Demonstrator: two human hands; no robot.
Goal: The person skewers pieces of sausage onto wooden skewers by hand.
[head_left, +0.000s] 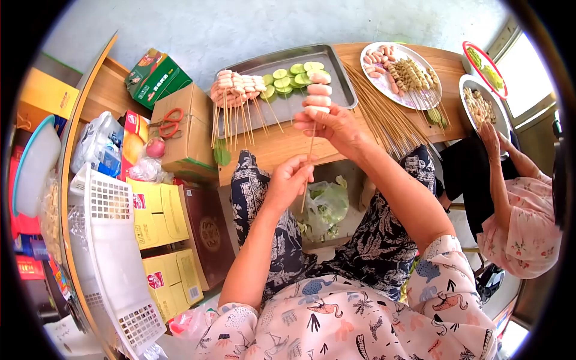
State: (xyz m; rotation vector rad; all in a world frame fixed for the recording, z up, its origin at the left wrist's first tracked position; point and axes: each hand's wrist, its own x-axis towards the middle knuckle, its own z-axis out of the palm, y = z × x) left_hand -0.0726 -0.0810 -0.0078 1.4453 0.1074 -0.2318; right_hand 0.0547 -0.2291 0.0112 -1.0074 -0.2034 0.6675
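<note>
The person's left hand (291, 182) pinches the low part of a thin stick (312, 143) in the middle of the frame. The right hand (336, 129) is closed on the same stick higher up, by the lowest of its pink pieces (320, 89), and its fingers hide where the stick goes in. The stick stands nearly upright over the front edge of the wooden table (264, 157). At the upper middle, a gray tray (251, 67) has green round slices (289, 78) in it, and a heap of pink pieces on sticks (235, 90) covers its left part. Loose sticks (393, 117) lie across the table to the right, partly under a white plate (422, 55) or just beside it; it is hard to tell. Below the table edge, a cloudy bag (327, 204) blurs the green stuff inside. At the right, another person's hands (491, 139) meet a bowl (464, 99), with the fingertips hard to see, and the dark edge cuts off part of that person. A cardboard box (192, 129) with red scissors (172, 123) sits at the left, and the pale floor (270, 24) fills the top.
</note>
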